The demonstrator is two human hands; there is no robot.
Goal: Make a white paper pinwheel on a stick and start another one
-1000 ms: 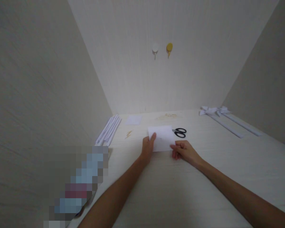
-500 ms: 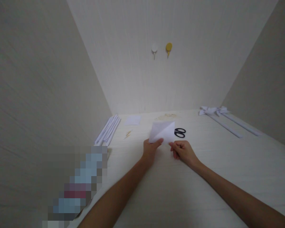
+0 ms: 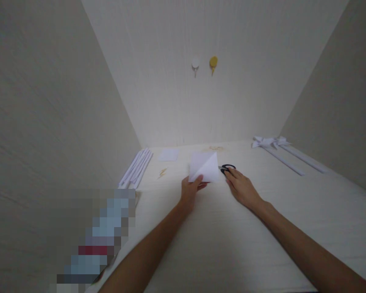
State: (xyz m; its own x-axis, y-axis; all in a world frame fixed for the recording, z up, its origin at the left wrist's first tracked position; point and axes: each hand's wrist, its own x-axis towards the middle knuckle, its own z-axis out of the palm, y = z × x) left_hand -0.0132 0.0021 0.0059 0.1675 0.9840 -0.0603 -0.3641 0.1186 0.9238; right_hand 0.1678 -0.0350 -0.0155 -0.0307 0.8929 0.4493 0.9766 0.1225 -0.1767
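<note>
My left hand pinches the lower left edge of a white square sheet of paper, thumb on top and fingers underneath. A diagonal fold line crosses the sheet, which is held above the table. To its right, black-handled scissors lie on the table with a bit of blade showing beside the paper. My right hand reaches over them, fingers stretched out and touching the near handle loop, which they partly cover.
Several rolled paper sticks lie at the left. Behind the held sheet are a flat paper square, rubber bands and more bands. Paper sticks with folded ends lie back right. Two hooks hang on the wall.
My right hand has left the sheet's lower right corner and moved up onto the scissors. The sheet has shifted slightly left in my left hand, uncovering part of the blades.
</note>
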